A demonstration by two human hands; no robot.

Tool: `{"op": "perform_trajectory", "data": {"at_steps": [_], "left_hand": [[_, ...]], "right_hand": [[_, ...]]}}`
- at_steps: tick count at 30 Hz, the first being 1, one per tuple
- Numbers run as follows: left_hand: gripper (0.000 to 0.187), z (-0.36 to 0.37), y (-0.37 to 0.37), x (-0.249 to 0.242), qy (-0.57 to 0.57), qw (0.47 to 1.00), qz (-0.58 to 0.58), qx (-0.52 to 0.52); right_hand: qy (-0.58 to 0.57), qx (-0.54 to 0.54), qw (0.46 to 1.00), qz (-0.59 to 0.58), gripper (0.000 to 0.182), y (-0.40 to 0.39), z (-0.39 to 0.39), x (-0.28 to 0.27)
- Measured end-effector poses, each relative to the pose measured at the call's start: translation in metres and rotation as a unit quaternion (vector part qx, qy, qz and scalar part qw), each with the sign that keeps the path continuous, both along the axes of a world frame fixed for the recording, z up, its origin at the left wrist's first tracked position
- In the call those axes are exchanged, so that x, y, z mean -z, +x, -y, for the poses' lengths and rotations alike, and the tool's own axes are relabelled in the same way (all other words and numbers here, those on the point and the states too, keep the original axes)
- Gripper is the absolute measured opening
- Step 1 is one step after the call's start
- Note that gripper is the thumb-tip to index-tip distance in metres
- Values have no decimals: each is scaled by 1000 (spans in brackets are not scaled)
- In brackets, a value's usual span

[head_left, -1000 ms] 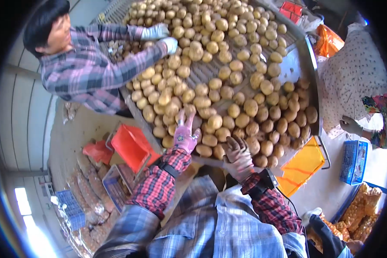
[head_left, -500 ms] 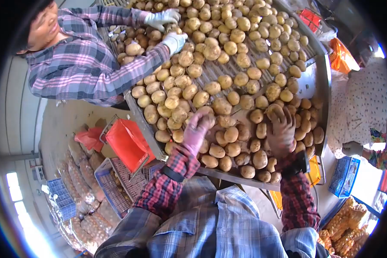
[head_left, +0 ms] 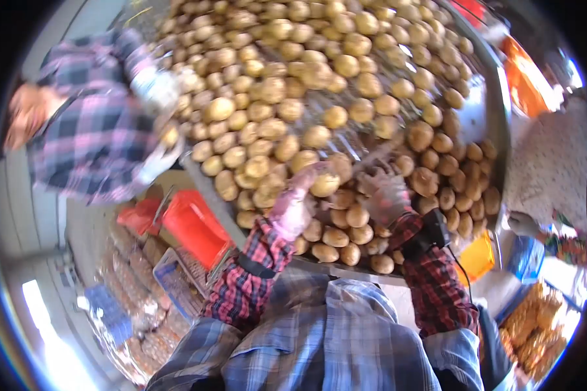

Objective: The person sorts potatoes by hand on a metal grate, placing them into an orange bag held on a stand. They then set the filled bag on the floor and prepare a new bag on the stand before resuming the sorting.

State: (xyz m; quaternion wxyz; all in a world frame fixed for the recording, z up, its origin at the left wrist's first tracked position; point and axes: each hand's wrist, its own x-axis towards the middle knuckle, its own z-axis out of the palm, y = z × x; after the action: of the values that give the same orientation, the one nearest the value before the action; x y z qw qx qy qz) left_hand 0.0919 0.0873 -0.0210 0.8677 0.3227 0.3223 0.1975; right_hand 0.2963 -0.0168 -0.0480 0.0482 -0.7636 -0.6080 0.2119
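Observation:
Many potatoes cover a slatted metal sorting table. At the near end of it, my left hand has its fingers curled around a potato. My right hand, in a dirty glove, lies over the potatoes to the right of my left hand, fingers bent downward. Whether that hand grips anything is hidden by the blur. Potatoes lie piled to the right of it and in front of my body.
A co-worker at the left holds a potato in gloved hands. Another person stands at the right. Below the table are a red basket, a blue crate, a yellow container and net sacks.
My right hand has moved left, closer to my left hand, and more potatoes lie to its right. The co-worker has drawn back from the table, with hands nearer the body.

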Motion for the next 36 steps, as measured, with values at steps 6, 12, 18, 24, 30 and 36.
{"op": "perform_trajectory", "data": {"at_steps": [6, 12, 18, 24, 30, 36], "left_hand": [[48, 13, 25, 3, -21, 999, -49, 4], [24, 15, 23, 5, 172, 965, -183, 69], [38, 11, -9, 9, 550, 746, -311, 211], [90, 42, -19, -1, 567, 564, -432, 416], [92, 27, 5, 3, 530, 579, -449, 427], [93, 3, 9, 55, 327, 715, -412, 460]], "right_hand": [[216, 230, 943, 108, 67, 107, 18, 8], [-4, 256, 958, 132, 83, 102, 53, -5], [83, 276, 957, 31, 83, 59, 115, 8], [73, 276, 955, 86, 79, 36, 212, 23], [110, 382, 913, 89, 78, 9, 288, 35], [148, 223, 964, -4, 66, -52, 288, 31]]}}
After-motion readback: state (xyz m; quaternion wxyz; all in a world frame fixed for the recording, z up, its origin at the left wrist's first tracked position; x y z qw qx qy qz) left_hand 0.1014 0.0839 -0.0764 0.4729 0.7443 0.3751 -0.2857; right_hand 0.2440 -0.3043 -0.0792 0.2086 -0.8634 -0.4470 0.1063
